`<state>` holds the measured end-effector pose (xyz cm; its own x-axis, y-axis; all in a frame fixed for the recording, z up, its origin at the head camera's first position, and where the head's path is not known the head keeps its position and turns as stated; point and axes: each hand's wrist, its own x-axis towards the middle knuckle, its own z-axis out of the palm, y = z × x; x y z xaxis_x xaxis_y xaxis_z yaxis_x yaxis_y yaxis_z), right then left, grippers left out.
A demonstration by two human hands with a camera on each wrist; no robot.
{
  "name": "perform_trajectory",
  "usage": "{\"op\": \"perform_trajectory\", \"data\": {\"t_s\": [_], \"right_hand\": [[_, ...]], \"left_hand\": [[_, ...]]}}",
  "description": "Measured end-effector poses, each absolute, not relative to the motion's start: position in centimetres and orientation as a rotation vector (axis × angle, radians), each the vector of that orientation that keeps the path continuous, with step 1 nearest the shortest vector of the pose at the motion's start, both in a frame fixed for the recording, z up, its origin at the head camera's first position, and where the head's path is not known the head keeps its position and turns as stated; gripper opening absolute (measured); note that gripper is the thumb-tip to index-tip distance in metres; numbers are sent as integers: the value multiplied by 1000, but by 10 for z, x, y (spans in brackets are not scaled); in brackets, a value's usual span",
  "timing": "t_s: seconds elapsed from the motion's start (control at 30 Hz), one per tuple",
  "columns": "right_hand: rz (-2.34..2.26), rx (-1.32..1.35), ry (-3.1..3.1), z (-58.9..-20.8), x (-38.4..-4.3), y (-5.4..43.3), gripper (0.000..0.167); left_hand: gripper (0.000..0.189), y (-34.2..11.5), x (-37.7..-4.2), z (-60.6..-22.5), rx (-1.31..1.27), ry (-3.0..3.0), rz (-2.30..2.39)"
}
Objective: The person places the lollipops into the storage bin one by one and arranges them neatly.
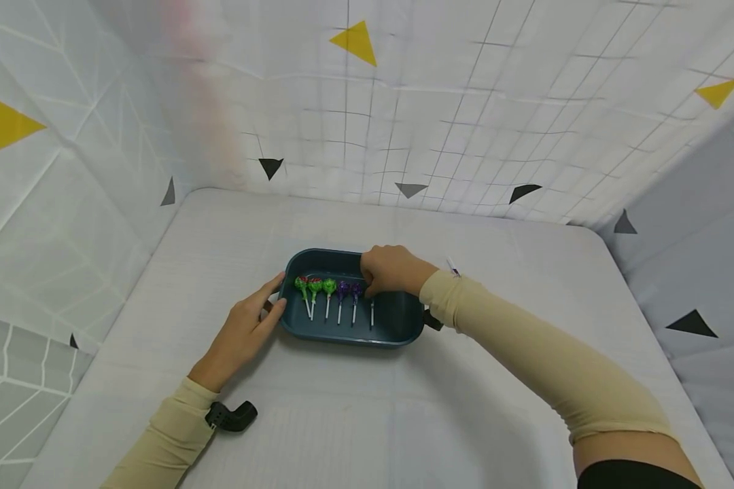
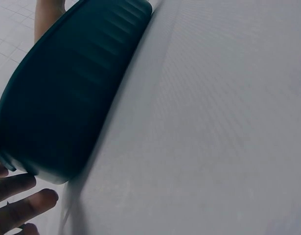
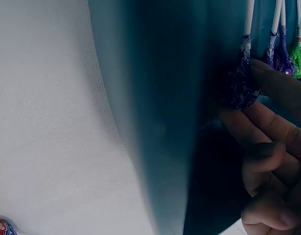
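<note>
A dark teal tray (image 1: pixel 336 334) stands on the white-covered table. Lollipops with white sticks lie side by side in it: green-and-red ones (image 1: pixel 315 285) at the left, a green one (image 1: pixel 329 286), then purple ones (image 1: pixel 342 290). My right hand (image 1: pixel 394 268) reaches over the far rim and pinches another purple lollipop (image 3: pixel 241 90) between thumb and fingers, its stick pointing to the near side. At the tray's left end my left hand (image 1: pixel 245 333) rests its fairly straight fingers (image 2: pixel 30 205) and thumb against the outer wall.
Beyond my right forearm a white stick (image 1: pixel 452 266) pokes out. In the right wrist view a red-and-blue wrapped piece (image 3: pixel 3 227) lies outside the tray. White cloth walls (image 1: pixel 440 102) with triangle marks rise behind and beside the table.
</note>
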<state>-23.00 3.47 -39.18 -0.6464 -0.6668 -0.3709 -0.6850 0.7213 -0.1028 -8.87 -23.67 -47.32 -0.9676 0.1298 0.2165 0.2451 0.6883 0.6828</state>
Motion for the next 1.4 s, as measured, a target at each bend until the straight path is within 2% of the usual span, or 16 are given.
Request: {"op": "perform_trajectory", "data": {"t_s": [1.4], "right_hand": [[91, -1064, 2574, -393, -228, 33, 24]], "left_hand": [[53, -237, -88, -472, -318, -2751, -1112]]}}
